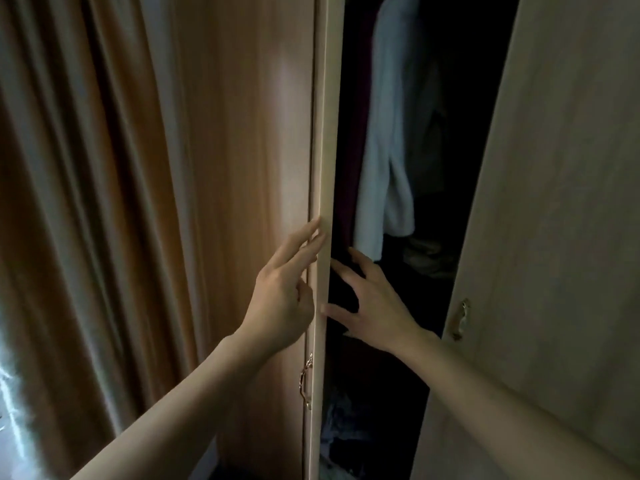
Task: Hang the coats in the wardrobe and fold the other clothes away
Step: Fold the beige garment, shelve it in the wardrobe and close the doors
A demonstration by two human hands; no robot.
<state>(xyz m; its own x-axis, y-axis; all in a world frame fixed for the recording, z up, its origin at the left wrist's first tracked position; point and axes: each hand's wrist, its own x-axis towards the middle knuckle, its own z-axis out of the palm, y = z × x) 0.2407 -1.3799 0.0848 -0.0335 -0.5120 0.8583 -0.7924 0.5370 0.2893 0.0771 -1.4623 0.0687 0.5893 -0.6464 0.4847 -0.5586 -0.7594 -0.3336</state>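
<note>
Wood door: upright edge between both grips.
Left grip: open, fingers on door's outer face.
Right grip: open, spread, nearer the wardrobe's dark inside.

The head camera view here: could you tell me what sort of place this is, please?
Probably a bedroom at home: a wooden wardrobe stands open with a pale garment hanging inside, and long curtains hang beside it.

Showing pale beige wood grain on the door edge touching the left fingertips, a white garment hanging just above the right fingers, tan-and-grey curtain folds left of both.
</note>
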